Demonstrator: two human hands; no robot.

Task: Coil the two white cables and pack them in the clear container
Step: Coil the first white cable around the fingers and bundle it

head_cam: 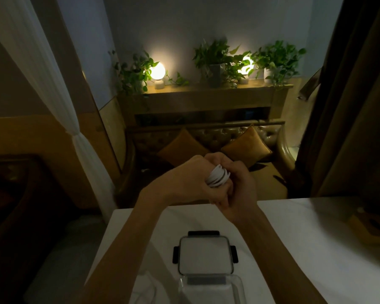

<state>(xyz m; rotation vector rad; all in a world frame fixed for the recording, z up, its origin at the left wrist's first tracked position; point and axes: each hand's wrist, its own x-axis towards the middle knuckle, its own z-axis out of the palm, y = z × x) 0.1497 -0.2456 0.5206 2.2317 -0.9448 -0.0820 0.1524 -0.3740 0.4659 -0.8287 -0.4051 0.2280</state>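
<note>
Both my hands are raised together above the far edge of the white table (294,238). A coiled white cable (217,177) sits between them, several loops wound side by side. My left hand (187,178) grips the coil from the left. My right hand (237,185) curls round it from the right, its fingers folded over the loops. Below, near the table's front, stands the clear container (239,288), open. Its lid (205,255), with black latches, lies flat just behind it. A second white cable (145,288) lies loose on the table left of the container, faint in the dim light.
A brown object (369,227) sits at the table's right edge. Beyond the table is a leather sofa (206,137) with two orange cushions, then a shelf with plants and two lit lamps. A white curtain (53,84) hangs at left, a dark curtain (349,106) at right.
</note>
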